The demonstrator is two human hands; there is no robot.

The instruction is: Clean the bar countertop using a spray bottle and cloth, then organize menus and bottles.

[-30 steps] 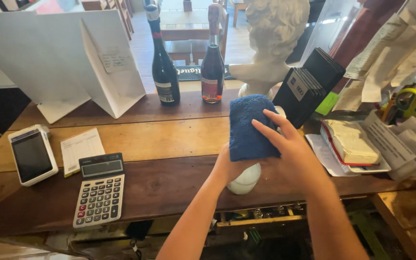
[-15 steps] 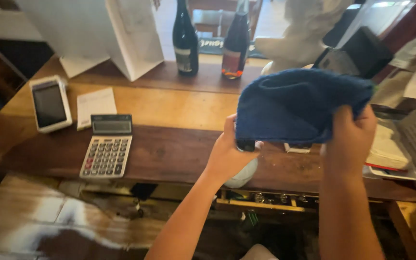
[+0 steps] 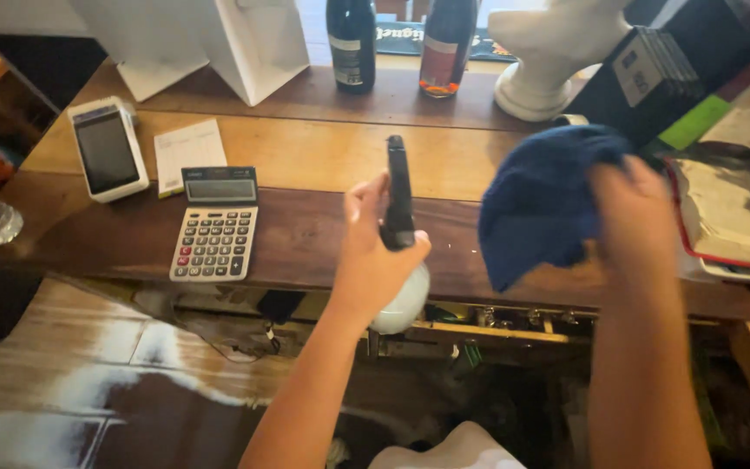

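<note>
Gripping spray bottle and blue cloth, hands hover near calculator.

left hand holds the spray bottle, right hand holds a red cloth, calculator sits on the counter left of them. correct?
Not quite: the cloth in the right hand is dark blue, not red, as the head view shows. The rest stands: the left hand grips the spray bottle, and the calculator lies on the counter to their left.

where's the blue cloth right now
In the head view the blue cloth is bunched in the right hand, held over the wooden counter, right of the spray bottle.
</note>
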